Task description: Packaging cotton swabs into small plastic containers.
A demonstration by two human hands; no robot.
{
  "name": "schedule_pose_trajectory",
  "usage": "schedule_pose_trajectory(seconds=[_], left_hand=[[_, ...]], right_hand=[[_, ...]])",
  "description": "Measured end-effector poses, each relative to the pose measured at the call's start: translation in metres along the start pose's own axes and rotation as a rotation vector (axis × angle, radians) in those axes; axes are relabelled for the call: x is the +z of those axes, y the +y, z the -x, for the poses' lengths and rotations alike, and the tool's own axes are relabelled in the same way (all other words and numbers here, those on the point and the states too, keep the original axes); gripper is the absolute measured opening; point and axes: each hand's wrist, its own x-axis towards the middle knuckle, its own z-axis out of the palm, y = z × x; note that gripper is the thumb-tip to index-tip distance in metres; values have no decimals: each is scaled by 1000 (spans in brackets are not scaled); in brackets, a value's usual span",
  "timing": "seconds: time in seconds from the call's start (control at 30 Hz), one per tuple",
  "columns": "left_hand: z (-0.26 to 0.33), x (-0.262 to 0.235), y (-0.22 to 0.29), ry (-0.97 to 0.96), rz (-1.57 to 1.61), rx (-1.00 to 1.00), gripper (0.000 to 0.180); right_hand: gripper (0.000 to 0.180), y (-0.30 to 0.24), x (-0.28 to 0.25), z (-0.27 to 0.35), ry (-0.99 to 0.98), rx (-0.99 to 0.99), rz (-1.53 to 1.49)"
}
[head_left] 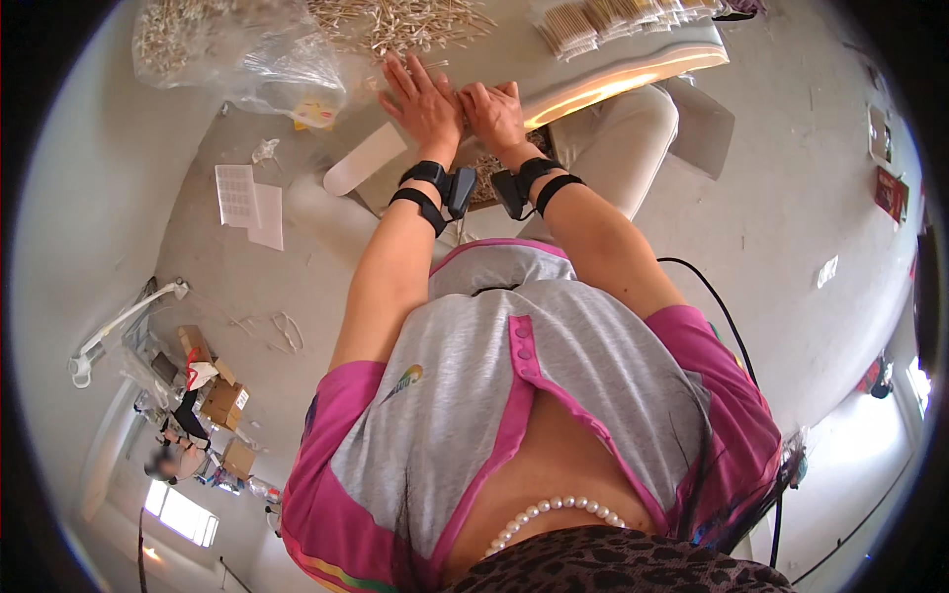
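Note:
My left hand [427, 109] lies at the near edge of the pale table [499, 51], its fingers stretched out and apart. The fingertips are just short of a loose heap of cotton swabs [410, 25]. Close beside it, almost touching, my right hand [494, 116] has its fingers curled in; whatever they hold, if anything, is hidden. Each wrist wears a black strapped device. Left of the heap, a clear plastic bag [282, 74] spills over the edge, with more swabs inside. Several packs of cotton swabs [603, 22] are lined up at the right.
Under the table edge stands an open box [544, 148] with small bits in it, between my legs. White sheets [237, 198] lie on the floor at left. Cardboard boxes [225, 400], a white lamp arm [129, 326] and another person [178, 460] are farther off. A black cable [727, 311] runs past my right side.

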Motion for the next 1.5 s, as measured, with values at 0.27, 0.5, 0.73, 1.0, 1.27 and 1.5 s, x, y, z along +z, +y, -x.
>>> schedule_pose_trajectory(seconds=[0.27, 0.5, 0.73, 1.0, 1.27, 1.5], left_hand=[[3, -3, 3, -44, 60, 3, 62], [2, -1, 3, -44, 101, 1, 60], [2, 3, 1, -9, 104, 16, 60], [3, 6, 0, -11, 86, 21, 60], [3, 6, 0, -4, 85, 18, 58], [3, 4, 1, -21, 81, 10, 59]], right_hand=[[7, 0, -1, 3, -13, 32, 39], [9, 2, 1, 4, -1, 11, 29], [13, -12, -7, 6, -71, 99, 199], [18, -7, -4, 6, -105, 63, 300], [20, -6, -5, 4, -134, 85, 284], [17, -5, -8, 0, -145, 43, 303]])
